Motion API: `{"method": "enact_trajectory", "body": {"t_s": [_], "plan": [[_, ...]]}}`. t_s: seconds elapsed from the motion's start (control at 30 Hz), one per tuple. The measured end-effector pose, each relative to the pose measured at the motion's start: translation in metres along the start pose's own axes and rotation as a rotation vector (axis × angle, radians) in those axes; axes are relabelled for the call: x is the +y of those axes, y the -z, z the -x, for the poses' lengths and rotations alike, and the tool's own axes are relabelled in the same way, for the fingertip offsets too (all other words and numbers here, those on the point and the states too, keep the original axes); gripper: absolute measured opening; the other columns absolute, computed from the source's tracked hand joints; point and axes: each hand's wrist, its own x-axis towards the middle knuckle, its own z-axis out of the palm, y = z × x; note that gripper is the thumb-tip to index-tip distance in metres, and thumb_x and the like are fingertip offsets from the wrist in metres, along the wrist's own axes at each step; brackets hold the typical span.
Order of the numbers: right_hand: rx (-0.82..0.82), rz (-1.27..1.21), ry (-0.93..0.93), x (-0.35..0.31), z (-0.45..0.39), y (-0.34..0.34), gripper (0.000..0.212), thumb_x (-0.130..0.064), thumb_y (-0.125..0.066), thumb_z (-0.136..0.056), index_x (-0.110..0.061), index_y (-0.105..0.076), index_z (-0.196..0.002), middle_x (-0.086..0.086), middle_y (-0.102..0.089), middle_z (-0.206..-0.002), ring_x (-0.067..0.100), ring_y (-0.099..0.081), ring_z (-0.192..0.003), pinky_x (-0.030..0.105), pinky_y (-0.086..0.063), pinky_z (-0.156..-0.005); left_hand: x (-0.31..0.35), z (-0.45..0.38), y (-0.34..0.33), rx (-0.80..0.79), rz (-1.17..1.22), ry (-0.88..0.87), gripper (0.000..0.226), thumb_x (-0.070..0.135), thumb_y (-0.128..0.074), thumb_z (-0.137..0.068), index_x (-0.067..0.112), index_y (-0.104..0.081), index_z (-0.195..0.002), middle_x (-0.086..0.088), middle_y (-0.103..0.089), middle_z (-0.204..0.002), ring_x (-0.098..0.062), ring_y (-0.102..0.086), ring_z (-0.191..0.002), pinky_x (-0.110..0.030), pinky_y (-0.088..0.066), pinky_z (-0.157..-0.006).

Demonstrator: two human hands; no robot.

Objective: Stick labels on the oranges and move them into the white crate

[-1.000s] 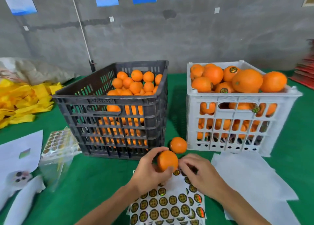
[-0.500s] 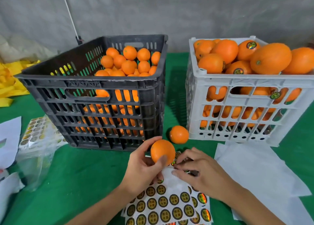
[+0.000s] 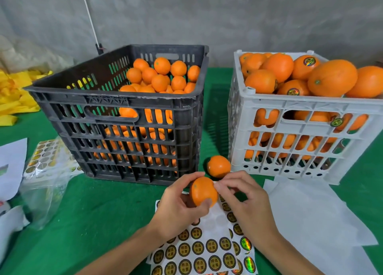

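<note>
My left hand (image 3: 176,210) grips a small orange (image 3: 203,191) just above the label sheet (image 3: 199,252), which has rows of round black-and-gold stickers. My right hand (image 3: 246,204) has its thumb and forefinger pinched against the orange's upper right side, on what seems to be a label, mostly hidden by the fingertips. A second loose orange (image 3: 218,166) lies on the green cloth between the crates. The black crate (image 3: 107,97) holds several plain oranges. The white crate (image 3: 310,103) at the right is heaped with oranges, some showing labels.
White paper sheets (image 3: 306,212) lie in front of the white crate. A clear plastic bag with more label sheets (image 3: 45,160) sits left of the black crate, beside a white paper (image 3: 10,164). Yellow cloth (image 3: 12,96) is piled at the far left.
My right hand has lifted off the label sheet and come up to the orange's right side. My left hand has turned the orange slightly. The camera has moved closer.
</note>
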Motion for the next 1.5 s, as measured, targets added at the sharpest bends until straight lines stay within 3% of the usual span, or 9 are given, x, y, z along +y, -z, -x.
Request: {"method": "enact_trajectory", "body": {"t_s": [0.2, 0.4, 0.53, 0.73, 0.87, 0.97, 1.07, 1.23, 1.5], "plan": [[-0.103, 0.219, 0.187, 0.005, 0.003, 0.004, 0.028, -0.04, -0.059, -0.101, -0.022, -0.079, -0.112, -0.017, -0.065, -0.115, 0.016, -0.062, -0.113, 0.029, -0.049, -0.093, -0.002, -0.002, 0.0, 0.014, -0.001, 0.019, 0.058, 0.042, -0.082, -0.077, 0.048, -0.061, -0.131, 0.011, -0.074, -0.076, -0.009, -0.065, -0.052, -0.018, -0.049, -0.053], [-0.174, 0.617, 0.507, 0.006, 0.009, 0.008, 0.05, -0.037, -0.068, -0.096, -0.014, -0.06, -0.139, -0.007, -0.054, -0.142, 0.013, -0.055, -0.127, 0.034, -0.049, -0.1, 0.005, 0.004, 0.004, 0.039, 0.066, 0.05, 0.072, 0.043, -0.088, -0.079, 0.038, -0.055, -0.142, -0.011, -0.08, -0.084, -0.032, -0.077, -0.067, -0.036, -0.064, -0.064], [0.017, 0.749, 0.658, -0.013, 0.005, 0.009, 0.063, -0.051, -0.072, -0.092, -0.009, -0.063, -0.137, 0.001, -0.059, -0.141, 0.018, -0.058, -0.126, 0.034, -0.048, -0.106, 0.029, 0.004, 0.002, 0.11, 0.101, -0.073, 0.07, 0.046, -0.094, -0.074, 0.041, -0.064, -0.138, -0.002, -0.08, -0.102, -0.032, -0.077, -0.072, -0.044, -0.065, -0.068], [0.332, 0.883, 0.733, -0.067, -0.036, 0.039, 0.055, -0.045, -0.064, -0.098, -0.006, -0.064, -0.136, 0.008, -0.063, -0.138, 0.024, -0.061, -0.122, 0.037, -0.046, -0.106, 0.111, -0.031, -0.014, 0.109, -0.003, -0.286, 0.068, 0.071, -0.082, -0.071, 0.065, -0.053, -0.132, -0.006, -0.072, -0.062, -0.012, -0.066, -0.054, -0.022, -0.055, -0.061], [0.498, 0.977, 0.776, -0.115, -0.085, 0.078, 0.054, -0.037, -0.065, -0.096, -0.003, -0.062, -0.138, 0.012, -0.062, -0.141, 0.026, -0.061, -0.122, 0.04, -0.049, -0.102, 0.184, -0.08, -0.028, 0.128, -0.104, -0.471, 0.064, 0.069, -0.075, -0.079, 0.061, -0.048, -0.137, 0.0, -0.074, -0.071, -0.01, -0.068, -0.059, -0.039, -0.063, -0.064], [0.569, 1.067, 0.72, -0.145, -0.125, 0.109, 0.058, -0.024, -0.079, -0.088, 0.002, -0.06, -0.137, 0.016, -0.061, -0.141, 0.032, -0.066, -0.117, 0.045, -0.056, -0.095, 0.233, -0.129, -0.047, 0.101, -0.127, -0.529, 0.071, 0.052, -0.07, -0.089, 0.046, -0.04, -0.153, -0.012, -0.074, -0.112, -0.014, -0.076, -0.088, -0.044, -0.064, -0.08], [0.554, 1.145, 0.472, -0.166, -0.163, 0.137, 0.063, -0.023, -0.076, -0.09, 0.002, -0.054, -0.143, 0.017, -0.056, -0.147, 0.035, -0.063, -0.119, 0.045, -0.051, -0.098, 0.272, -0.179, -0.065, -0.03, -0.345, -0.577, 0.073, 0.017, -0.055, -0.106, 0.027, -0.017, -0.167, -0.005, -0.023, -0.172, -0.021, -0.054, -0.139, -0.043, -0.045, -0.117], [0.402, 1.295, 0.063, -0.169, -0.197, 0.162, 0.047, -0.019, -0.04, -0.103, -0.012, -0.037, -0.149, 0.007, -0.043, -0.154, 0.028, -0.046, -0.131, 0.036, -0.036, -0.106, 0.288, -0.233, -0.067, -0.199, -0.668, -0.47, 0.088, -0.011, -0.04, -0.098, 0.026, -0.003, -0.168, 0.001, 0.009, -0.175, -0.021, -0.02, -0.159, -0.035, -0.028, -0.127], [0.186, 1.067, 0.279, -0.177, -0.194, 0.102, 0.035, -0.033, -0.045, -0.102, -0.024, -0.063, -0.131, -0.003, -0.066, -0.13, 0.019, -0.055, -0.124, 0.032, -0.04, -0.105, 0.24, -0.25, 0.033, 0.044, -0.863, -0.302, 0.066, 0.004, -0.048, -0.1, 0.016, -0.03, -0.162, -0.012, -0.033, -0.165, -0.027, -0.039, -0.149, -0.036, -0.032, -0.123]]}}
